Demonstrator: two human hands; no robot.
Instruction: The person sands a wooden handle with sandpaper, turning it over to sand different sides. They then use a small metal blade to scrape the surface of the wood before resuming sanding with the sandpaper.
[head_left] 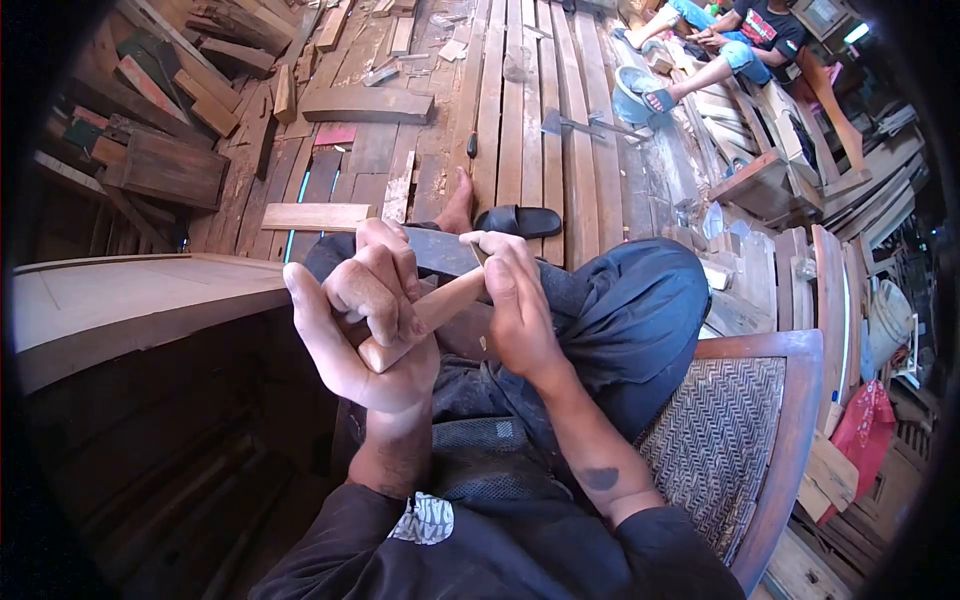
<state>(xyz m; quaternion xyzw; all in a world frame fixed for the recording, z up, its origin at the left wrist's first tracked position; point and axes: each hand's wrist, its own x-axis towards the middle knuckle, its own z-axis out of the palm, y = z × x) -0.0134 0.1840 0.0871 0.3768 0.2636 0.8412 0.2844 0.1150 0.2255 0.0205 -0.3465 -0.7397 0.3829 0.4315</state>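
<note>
A short, smooth piece of pale wood [450,301] runs slantwise between my two hands, above my lap. The fingers of my left hand [365,310] curl around its near end, and the rounded tip pokes out below them by the palm. My left thumb sticks out to the side. My right hand [518,310] is closed on the far end, thumb lying along the wood and fingers bent over it. A thin brown edge shows under the right fingers; I cannot tell what it is.
Left of me stands a pale wooden panel [150,300]. A woven chair seat [715,430] is at my right. On the plank floor lie a black sandal [518,221], a screwdriver [472,145], a hatchet [575,124] and wood offcuts. Another person [750,45] sits by a bucket [640,95].
</note>
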